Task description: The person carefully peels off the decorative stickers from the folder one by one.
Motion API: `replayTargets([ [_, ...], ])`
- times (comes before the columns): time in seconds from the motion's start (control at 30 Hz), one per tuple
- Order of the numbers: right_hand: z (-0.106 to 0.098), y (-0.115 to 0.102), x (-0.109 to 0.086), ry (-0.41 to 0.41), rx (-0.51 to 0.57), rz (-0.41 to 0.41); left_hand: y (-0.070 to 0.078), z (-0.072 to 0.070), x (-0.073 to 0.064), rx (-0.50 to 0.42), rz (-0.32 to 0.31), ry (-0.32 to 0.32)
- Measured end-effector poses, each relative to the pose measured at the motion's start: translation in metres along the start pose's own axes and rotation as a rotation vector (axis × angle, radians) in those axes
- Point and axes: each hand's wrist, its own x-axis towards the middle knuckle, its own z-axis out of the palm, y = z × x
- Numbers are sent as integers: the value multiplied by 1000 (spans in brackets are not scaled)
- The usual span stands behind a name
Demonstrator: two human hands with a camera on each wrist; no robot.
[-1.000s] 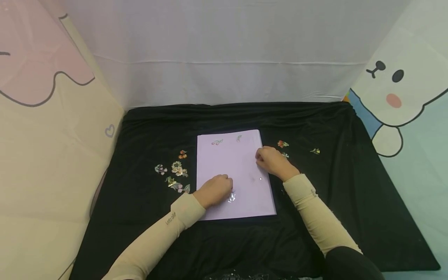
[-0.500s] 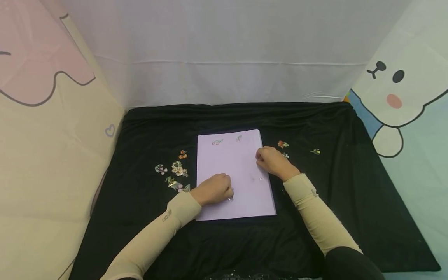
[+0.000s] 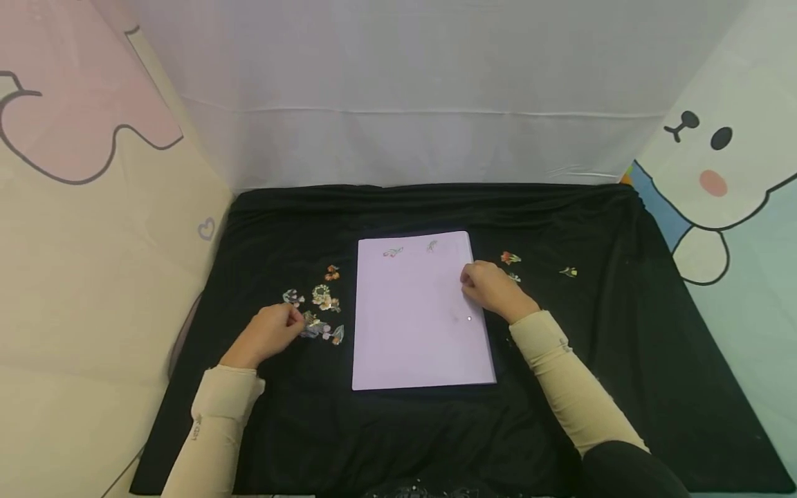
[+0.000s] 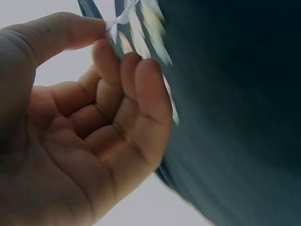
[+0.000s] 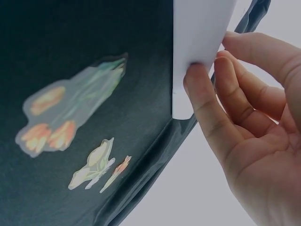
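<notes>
My left hand (image 3: 268, 332) is over the flower stickers left of the lilac paper pad (image 3: 417, 311). Its thumb and forefinger pinch a thin, see-through sticker (image 4: 114, 26), seen best in the left wrist view, while the other fingers curl below. In the head view a greyish, see-through piece lies at those fingertips among the stickers (image 3: 325, 296). My right hand (image 3: 492, 287) rests at the pad's right edge with bent fingers. In the right wrist view one fingertip touches the pad's white surface (image 5: 202, 28). Thumb and forefinger come near each other there, nothing plainly between them.
Two faint flower stickers lie on the pad's top, one of them a pale sprig (image 3: 392, 252). Right of the pad are a red flower sticker (image 3: 510, 258) and a yellow one (image 3: 569, 272). A tiny white dot (image 3: 469, 318) sits on the pad. Black cloth (image 3: 654, 387) covers the table.
My left hand has lifted from the lower part of the pad and moved left to the sticker group. The clear shiny piece is gone from the pad. My right hand stays at its edge.
</notes>
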Motion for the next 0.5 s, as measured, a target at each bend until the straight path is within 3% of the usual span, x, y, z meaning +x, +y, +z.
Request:
replayTargets([
  [0.1, 0, 0, -1, -3, 7, 1, -20, -12, -11, 45, -79, 9],
  [0.23, 0, 0, -1, -10, 18, 7, -35, -21, -20, 81, -145, 28],
  [0.5, 2, 1, 1, -12, 14, 13, -33, -26, -12, 88, -148, 67],
])
